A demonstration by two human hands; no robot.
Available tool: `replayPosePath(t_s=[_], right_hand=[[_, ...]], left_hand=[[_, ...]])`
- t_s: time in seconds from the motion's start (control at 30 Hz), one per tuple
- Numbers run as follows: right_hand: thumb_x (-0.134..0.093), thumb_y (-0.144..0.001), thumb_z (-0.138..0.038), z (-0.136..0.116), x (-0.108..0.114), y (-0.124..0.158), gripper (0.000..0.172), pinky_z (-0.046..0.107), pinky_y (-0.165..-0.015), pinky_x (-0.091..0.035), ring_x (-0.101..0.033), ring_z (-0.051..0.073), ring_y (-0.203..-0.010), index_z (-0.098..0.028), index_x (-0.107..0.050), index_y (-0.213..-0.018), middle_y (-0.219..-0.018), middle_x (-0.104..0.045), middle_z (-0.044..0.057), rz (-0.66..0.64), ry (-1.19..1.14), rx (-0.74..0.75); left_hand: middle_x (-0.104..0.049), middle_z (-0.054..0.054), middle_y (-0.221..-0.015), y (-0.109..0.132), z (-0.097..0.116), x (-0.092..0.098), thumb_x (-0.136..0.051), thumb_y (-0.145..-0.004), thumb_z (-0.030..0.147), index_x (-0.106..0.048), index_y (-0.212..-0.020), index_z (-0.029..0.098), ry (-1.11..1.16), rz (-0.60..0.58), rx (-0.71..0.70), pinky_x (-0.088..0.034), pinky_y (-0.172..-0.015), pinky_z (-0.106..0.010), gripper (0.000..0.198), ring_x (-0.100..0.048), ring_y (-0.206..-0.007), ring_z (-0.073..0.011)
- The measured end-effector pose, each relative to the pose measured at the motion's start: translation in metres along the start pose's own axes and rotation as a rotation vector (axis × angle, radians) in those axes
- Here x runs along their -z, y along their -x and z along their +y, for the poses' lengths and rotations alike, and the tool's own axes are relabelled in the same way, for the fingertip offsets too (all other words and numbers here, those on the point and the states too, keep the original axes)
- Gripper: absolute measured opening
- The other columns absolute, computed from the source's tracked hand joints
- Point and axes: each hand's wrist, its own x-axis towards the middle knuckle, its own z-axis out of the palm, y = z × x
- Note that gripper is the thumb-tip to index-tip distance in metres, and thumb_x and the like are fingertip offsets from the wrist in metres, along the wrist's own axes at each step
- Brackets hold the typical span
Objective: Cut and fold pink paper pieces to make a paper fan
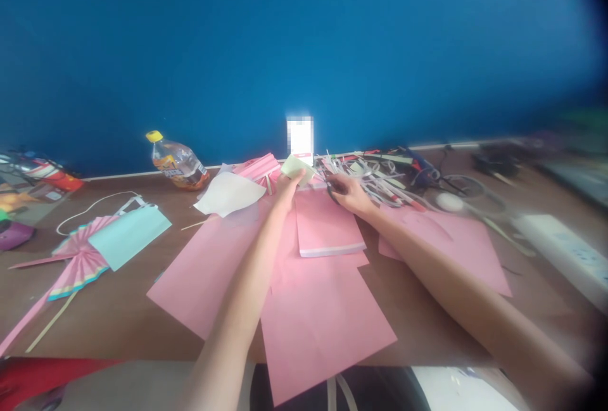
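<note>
Between the fingers of my left hand point(291, 188) is a small piece of pale yellow-green paper point(298, 165), raised over the pink sheets. My right hand point(350, 192) is closed around the dark handles of what look like scissors point(330, 188). Their thin blades point left at the paper's right edge; whether they touch it I cannot tell. Below both hands lies a pink sheet with a white strip along its near edge point(330, 224). Under it, a larger pink sheet point(323, 328) hangs over the table's front edge.
A white sheet point(230, 194) and a tilted bottle with a yellow cap point(178, 164) are at the left. Farther left lie a folded pink paper fan point(83, 259) and light-blue paper point(130, 237). Paper strips point(375, 173) pile up behind my right hand; a white power strip point(565, 252) sits far right.
</note>
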Motion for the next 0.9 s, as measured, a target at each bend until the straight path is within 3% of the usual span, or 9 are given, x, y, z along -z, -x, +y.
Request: replayPosePath(t_s=[0.33, 0.6, 0.9], right_hand=[[-0.062, -0.071, -0.032, -0.0025, -0.0014, -0.0007, 0.033, 0.028, -0.064, -0.043, -0.052, 0.015, -0.065, -0.016, -0.064, -0.100, -0.071, -0.056, 0.000, -0.014, -0.033, -0.030], [-0.062, -0.072, -0.037, -0.0062, -0.0014, -0.0001, 0.034, 0.027, -0.062, -0.042, -0.050, 0.013, -0.064, -0.016, -0.064, -0.098, -0.074, -0.057, 0.001, -0.055, -0.056, -0.012], [-0.056, -0.075, -0.029, -0.0080, 0.0004, 0.0022, 0.030, 0.026, -0.060, -0.038, -0.046, 0.013, -0.061, -0.016, -0.063, -0.100, -0.068, -0.053, -0.001, -0.076, -0.002, 0.009]], left_hand=[[-0.070, -0.006, -0.101, 0.0048, -0.0003, -0.0007, -0.076, -0.064, 0.039, -0.066, -0.101, 0.018, 0.063, -0.094, -0.026, -0.051, -0.083, -0.030, 0.044, -0.066, -0.093, -0.0182], [-0.070, -0.006, -0.101, 0.0040, -0.0009, -0.0010, -0.077, -0.063, 0.037, -0.067, -0.099, 0.020, 0.048, -0.085, -0.015, -0.051, -0.084, -0.032, 0.041, -0.066, -0.094, -0.0188], [-0.070, -0.007, -0.103, 0.0086, 0.0022, -0.0013, -0.076, -0.064, 0.038, -0.067, -0.099, 0.018, 0.060, -0.067, -0.014, -0.050, -0.079, -0.027, 0.041, -0.066, -0.094, -0.0175]])
